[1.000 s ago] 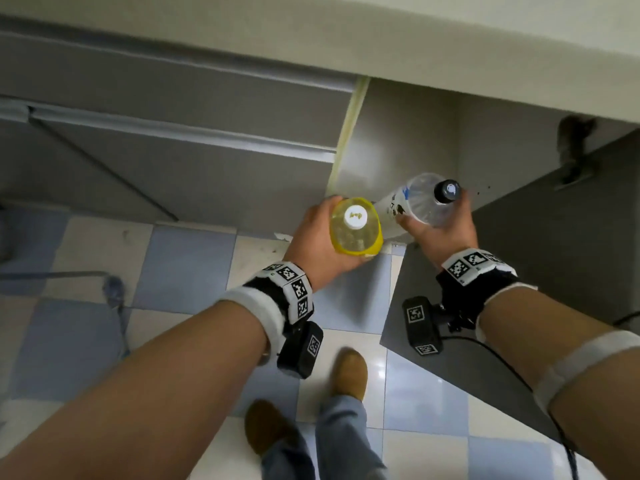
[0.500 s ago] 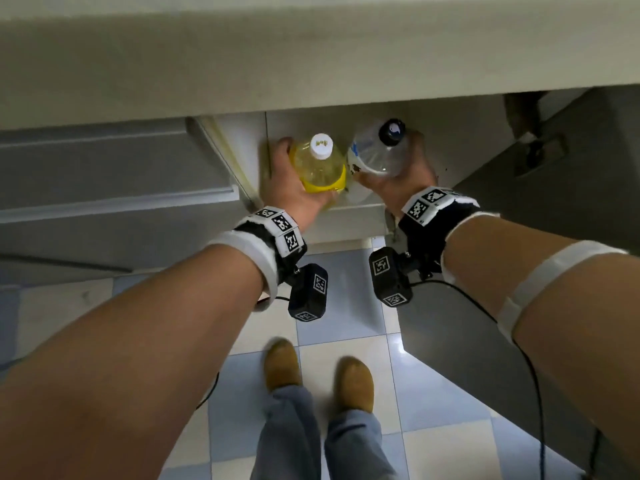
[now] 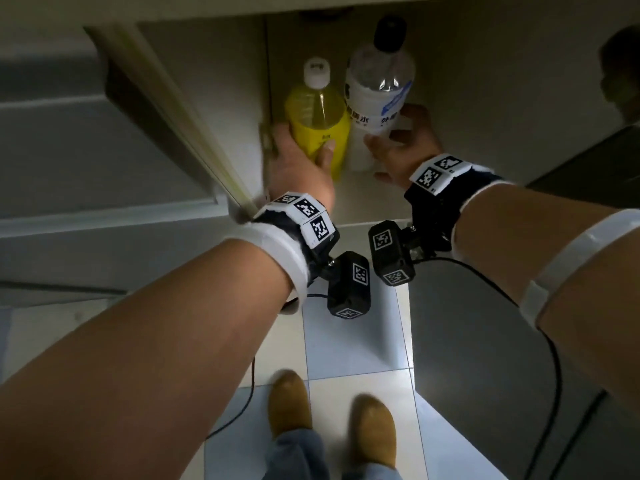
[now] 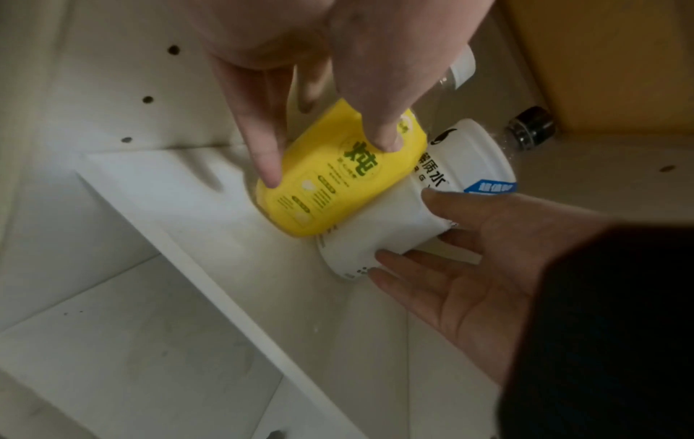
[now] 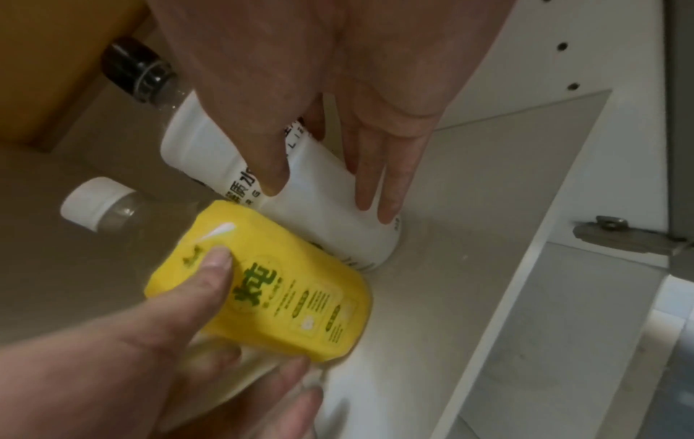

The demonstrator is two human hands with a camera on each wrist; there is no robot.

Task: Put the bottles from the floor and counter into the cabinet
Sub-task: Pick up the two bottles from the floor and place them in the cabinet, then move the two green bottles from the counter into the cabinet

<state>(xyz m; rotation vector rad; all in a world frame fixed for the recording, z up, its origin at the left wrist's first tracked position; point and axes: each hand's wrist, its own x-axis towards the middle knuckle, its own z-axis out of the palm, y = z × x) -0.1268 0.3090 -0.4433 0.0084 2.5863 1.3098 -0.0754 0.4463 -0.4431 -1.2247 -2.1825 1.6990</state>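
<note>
Two bottles stand side by side on the cabinet shelf (image 3: 367, 206). The yellow-labelled bottle (image 3: 317, 123) with a white cap is on the left, near the cabinet's side wall. My left hand (image 3: 301, 150) grips its lower body, thumb pressed on the label (image 4: 338, 184). On the right stands the clear bottle (image 3: 379, 81) with a white label and a black cap. My right hand (image 3: 394, 133) is beside it with fingers spread and straight, the fingertips (image 5: 383, 214) just touching the label.
The cabinet door (image 3: 519, 358) stands open at the right, its hinge (image 5: 619, 234) on the frame. Grey drawer fronts (image 3: 69, 168) lie to the left. A lower white shelf (image 4: 131, 341) shows below. Tiled floor (image 3: 353, 341) and my shoes are underneath.
Both hands carried the bottles forward into the cabinet and stood them on the shelf. My right hand has loosened from the clear bottle; the left still holds the yellow one.
</note>
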